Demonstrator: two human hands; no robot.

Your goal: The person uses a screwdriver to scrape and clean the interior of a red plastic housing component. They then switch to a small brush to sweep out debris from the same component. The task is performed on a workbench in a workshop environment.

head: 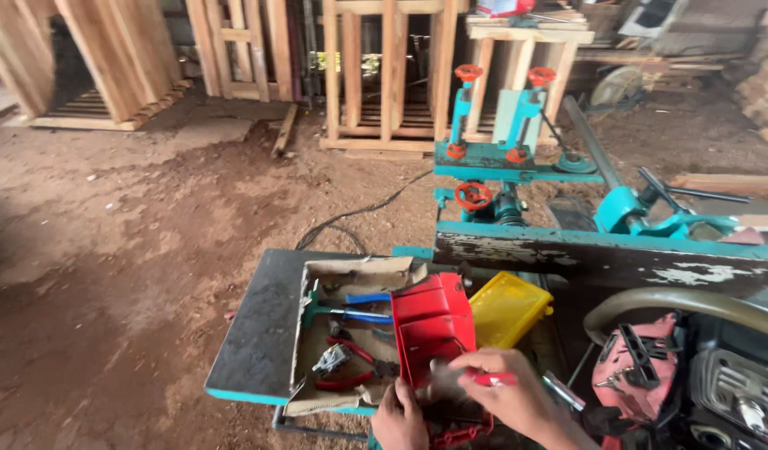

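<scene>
Dirt-floor woodshop, seen from above the worker's hands. Two hands low in frame. Left hand (398, 417) steadies the near edge of one red plastic cover (434, 333), fingers curled against it; how tightly, I cannot tell. Right hand (507, 392) pinches one slim red-handled tool (494, 379), fingers closed round its handle, over the cover's lower part; motion blur hides the tip.

The cover lies tilted on the dark bench top (255, 333), between one open cardboard box (351, 271) and one yellow ribbed plastic piece (509, 307), touching the yellow piece.

In the box: two blue-handled tools (363, 307), one red-handled pliers (351, 367), some small metal bits, uncounted.

Right of the hands: one chainsaw body (650, 367) with pink-red housing.

Behind: one teal woodworking machine (517, 167) with five red handwheels visible. Wooden frames (384, 75) stand along the back, too overlapped to count.
</scene>
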